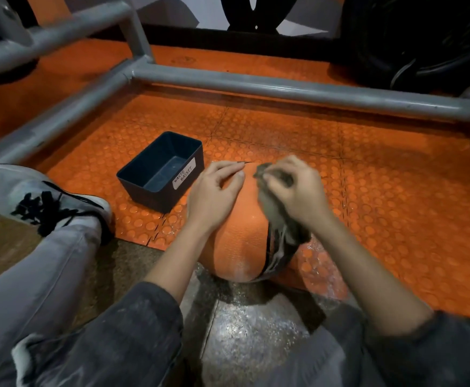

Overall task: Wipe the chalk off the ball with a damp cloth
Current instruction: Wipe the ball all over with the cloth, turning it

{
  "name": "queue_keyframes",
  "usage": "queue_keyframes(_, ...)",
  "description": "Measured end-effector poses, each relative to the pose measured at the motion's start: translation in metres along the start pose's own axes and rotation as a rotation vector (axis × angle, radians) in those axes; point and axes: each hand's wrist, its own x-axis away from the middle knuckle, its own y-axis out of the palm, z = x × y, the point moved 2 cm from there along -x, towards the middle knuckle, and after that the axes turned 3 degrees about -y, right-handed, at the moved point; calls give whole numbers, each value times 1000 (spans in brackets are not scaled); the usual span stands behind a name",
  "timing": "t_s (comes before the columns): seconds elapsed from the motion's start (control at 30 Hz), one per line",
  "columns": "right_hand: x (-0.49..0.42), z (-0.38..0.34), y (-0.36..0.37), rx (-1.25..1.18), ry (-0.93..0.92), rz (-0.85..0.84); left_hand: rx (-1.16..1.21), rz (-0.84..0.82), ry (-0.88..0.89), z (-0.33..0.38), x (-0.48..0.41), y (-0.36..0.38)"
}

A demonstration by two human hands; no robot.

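An orange ball (238, 241) with a black stripe sits on the floor between my knees, and white chalk smears show on its stripe and lower face. My left hand (214, 191) rests flat on the ball's upper left side, fingers fairly straight. My right hand (295, 188) grips a grey damp cloth (273, 202) bunched in its fingers and presses it on the top right of the ball. The cloth's lower end hangs over the black stripe.
A dark blue bin (160, 170) labelled WASTE BASKET stands empty on the orange studded mat (381, 191), just left of my left hand. Grey metal frame bars (284, 88) cross beyond it. My left shoe (41, 196) lies at the left. Black tyres (412, 37) stand at the back right.
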Motion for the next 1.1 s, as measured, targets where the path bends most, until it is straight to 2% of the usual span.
queue_keyframes(0.07,-20,12,-1,-1,115,-44,-25,8,-26,3,1,1)
queue_keyframes(0.13,-16,11,2,56,87,-38,-59,44,-57,5,0,3)
queue_keyframes(0.23,27,-10,5,128,-119,27,-78,55,-94,7,-5,6)
queue_keyframes(0.33,74,-24,11,174,-322,-39,-79,50,-100,8,-10,7)
queue_keyframes(0.4,84,-25,12,210,-368,-73,-89,51,-100,7,-11,8)
queue_keyframes(0.47,71,-20,7,203,-347,-60,-97,46,-98,7,-10,8)
queue_keyframes(0.63,14,-6,-3,224,-92,-6,-152,98,-118,10,-7,10)
queue_keyframes(0.73,39,-16,5,208,-173,22,-173,139,-138,9,-6,10)
queue_keyframes(0.83,72,-25,10,200,-330,-35,-179,131,-119,11,-3,11)
queue_keyframes(0.9,74,-24,8,208,-356,-65,-177,108,-84,12,0,12)
queue_keyframes(1.0,42,-11,2,175,-258,-32,-158,91,-66,12,-2,12)
queue_keyframes(1.1,-2,20,-8,103,58,59,-137,96,-71,11,1,12)
